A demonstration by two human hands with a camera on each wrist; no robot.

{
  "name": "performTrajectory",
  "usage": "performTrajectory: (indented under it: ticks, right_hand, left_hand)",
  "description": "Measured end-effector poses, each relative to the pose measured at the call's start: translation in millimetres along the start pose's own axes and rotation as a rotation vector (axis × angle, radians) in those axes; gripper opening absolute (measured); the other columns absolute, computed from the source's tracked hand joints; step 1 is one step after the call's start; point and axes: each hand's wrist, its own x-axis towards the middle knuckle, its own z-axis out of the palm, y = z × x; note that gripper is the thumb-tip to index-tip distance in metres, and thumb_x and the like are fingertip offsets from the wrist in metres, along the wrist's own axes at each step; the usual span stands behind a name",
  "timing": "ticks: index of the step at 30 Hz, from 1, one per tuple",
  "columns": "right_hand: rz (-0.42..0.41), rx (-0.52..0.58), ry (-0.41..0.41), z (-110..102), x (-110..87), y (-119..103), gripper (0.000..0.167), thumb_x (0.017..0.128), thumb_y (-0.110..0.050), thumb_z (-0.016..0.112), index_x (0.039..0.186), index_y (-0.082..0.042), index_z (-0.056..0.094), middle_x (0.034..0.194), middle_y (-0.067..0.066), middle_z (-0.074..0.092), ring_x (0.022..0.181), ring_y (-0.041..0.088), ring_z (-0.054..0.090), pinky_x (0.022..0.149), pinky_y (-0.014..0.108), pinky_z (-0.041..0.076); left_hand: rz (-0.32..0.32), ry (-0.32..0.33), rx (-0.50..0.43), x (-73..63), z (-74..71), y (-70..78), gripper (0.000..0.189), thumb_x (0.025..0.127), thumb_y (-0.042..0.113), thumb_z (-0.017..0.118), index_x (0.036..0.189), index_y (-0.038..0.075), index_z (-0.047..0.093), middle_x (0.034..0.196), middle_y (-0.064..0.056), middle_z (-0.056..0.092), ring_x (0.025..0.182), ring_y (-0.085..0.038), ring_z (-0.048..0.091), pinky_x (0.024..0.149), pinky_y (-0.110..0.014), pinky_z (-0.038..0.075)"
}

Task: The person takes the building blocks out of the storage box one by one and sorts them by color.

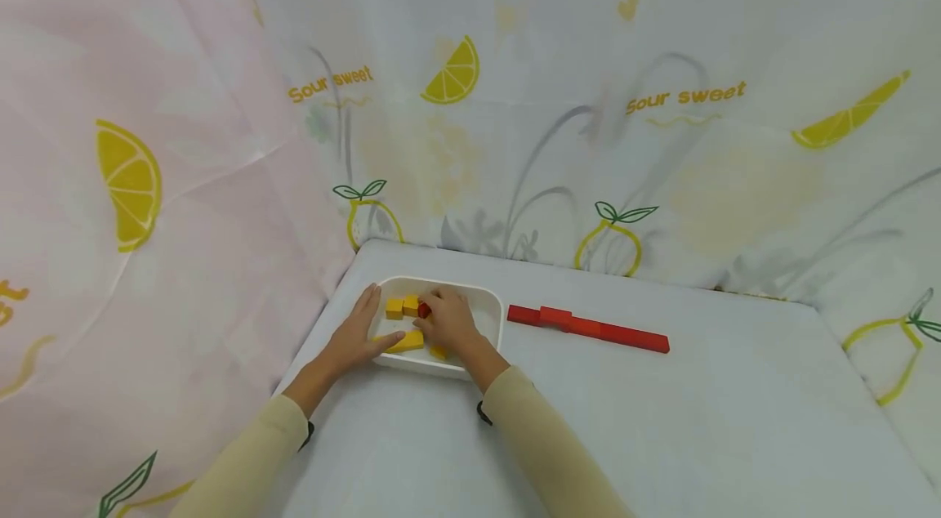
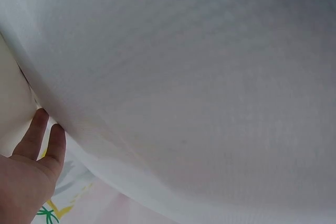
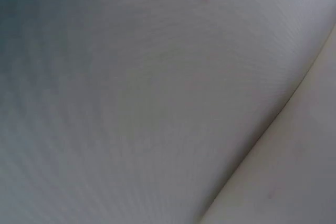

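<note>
A white rectangular tray (image 1: 491,307) stands on the table in the head view, with several yellow blocks (image 1: 394,308) inside. My left hand (image 1: 358,336) rests along the tray's left side, its fingers straight and its thumb reaching over the front rim beside a long yellow block (image 1: 408,341). In the left wrist view, two fingers of the left hand (image 2: 35,166) touch a pale wall. My right hand (image 1: 452,319) reaches into the tray and pinches a small red block (image 1: 423,310), partly hidden by the fingers. The right wrist view shows only pale surfaces, no hand.
Right of the tray, several red blocks (image 1: 588,328) lie end to end in a row, with one set slightly off the line. The table (image 1: 662,420) has a white cover. Lemon-printed cloth (image 1: 515,134) hangs behind and to the left.
</note>
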Motion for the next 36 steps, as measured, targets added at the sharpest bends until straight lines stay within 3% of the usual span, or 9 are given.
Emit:
performTrajectory:
  ticks: [9, 14, 20, 24, 29, 36]
  right_hand:
    - [0.011, -0.006, -0.003, 3, -8.4, 0, 0.026, 0.088, -0.043, 0.072, 0.101, -0.022, 0.064, 0.099, -0.006, 0.061, 0.099, 0.015, 0.052, 0.098, 0.035, 0.042]
    - [-0.011, -0.011, 0.022, 6, -10.8, 3, 0.021, 0.090, -0.037, 0.072, 0.104, -0.022, 0.068, 0.106, -0.005, 0.065, 0.103, 0.015, 0.053, 0.103, 0.033, 0.044]
    - [0.025, 0.233, 0.008, 1, -6.4, 4, 0.018, 0.088, -0.024, 0.075, 0.101, -0.015, 0.066, 0.102, -0.001, 0.059, 0.091, 0.014, 0.052, 0.085, 0.023, 0.052]
    - [0.070, 0.326, -0.001, 2, -4.9, 2, 0.026, 0.089, -0.021, 0.075, 0.109, -0.011, 0.062, 0.108, 0.004, 0.059, 0.097, 0.017, 0.054, 0.091, 0.028, 0.054]
    - [0.073, 0.344, 0.002, 4, -6.7, 0, 0.047, 0.091, -0.017, 0.071, 0.135, -0.010, 0.056, 0.133, 0.011, 0.054, 0.114, 0.023, 0.056, 0.103, 0.036, 0.051]
    - [0.039, 0.291, 0.051, 0, -7.2, 0, 0.037, 0.091, -0.018, 0.071, 0.126, -0.009, 0.065, 0.127, 0.009, 0.053, 0.109, 0.022, 0.057, 0.098, 0.034, 0.054]
  left_hand:
    - [-0.009, -0.009, -0.006, -3.9, 5.3, -2.0, 0.106, 0.086, 0.054, 0.067, 0.158, 0.002, 0.009, 0.166, -0.021, 0.006, 0.149, -0.043, 0.019, 0.116, -0.064, 0.026]
    - [0.003, 0.001, -0.002, -4.2, 8.2, -1.3, 0.105, 0.087, 0.053, 0.067, 0.158, 0.002, 0.009, 0.166, -0.021, 0.007, 0.149, -0.043, 0.021, 0.116, -0.063, 0.027]
    - [0.001, 0.001, -0.010, -0.5, 4.5, 1.0, 0.106, 0.087, 0.053, 0.067, 0.158, 0.002, 0.009, 0.166, -0.020, 0.006, 0.149, -0.042, 0.020, 0.116, -0.063, 0.026]
    - [-0.016, -0.002, 0.000, -0.4, 3.5, 0.3, 0.106, 0.086, 0.055, 0.066, 0.158, 0.003, 0.009, 0.166, -0.019, 0.006, 0.150, -0.042, 0.020, 0.116, -0.063, 0.026]
    - [-0.033, -0.011, -0.003, -2.7, 3.4, -1.3, 0.104, 0.087, 0.052, 0.067, 0.158, 0.003, 0.008, 0.166, -0.020, 0.005, 0.150, -0.042, 0.019, 0.117, -0.062, 0.025]
    - [-0.010, 0.015, -0.011, -0.8, 1.9, 0.7, 0.105, 0.087, 0.054, 0.067, 0.158, 0.002, 0.009, 0.166, -0.020, 0.006, 0.150, -0.042, 0.019, 0.117, -0.062, 0.025]
